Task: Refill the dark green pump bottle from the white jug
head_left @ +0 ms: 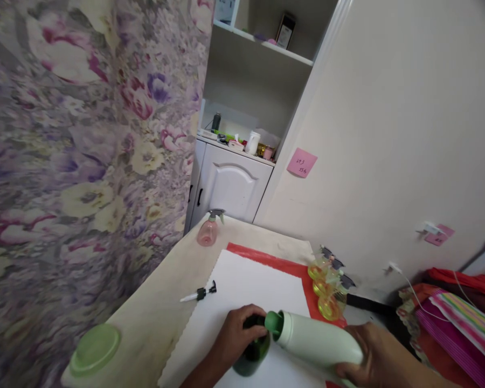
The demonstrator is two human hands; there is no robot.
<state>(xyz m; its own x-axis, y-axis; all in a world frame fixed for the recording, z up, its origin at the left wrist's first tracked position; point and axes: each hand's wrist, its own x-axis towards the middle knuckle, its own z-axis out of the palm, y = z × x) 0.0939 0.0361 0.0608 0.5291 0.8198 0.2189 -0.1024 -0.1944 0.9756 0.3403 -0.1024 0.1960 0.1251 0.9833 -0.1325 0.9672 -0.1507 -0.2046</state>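
My left hand (243, 330) is closed around the neck of a dark green bottle (250, 361) that stands on a white sheet (218, 302). In my right hand (367, 353) is a large pale green bottle (319, 338), tipped almost flat with its mouth toward the dark bottle. A green funnel-like piece (273, 322) shows between the two; whether it touches the dark bottle's opening I cannot tell. Beyond my left hand lies a black pump head (202, 292) with a clear tube. A pale green lid (96, 349) rests at the table's front left.
Several spray bottles with yellow liquid (327, 291) stand at the right edge on red cloth (262, 256). A pink spray bottle (208, 229) is at the far left corner. Floral curtain (84, 161) borders the left, a white wall (388, 134) the right, a cabinet (232, 183) the back.
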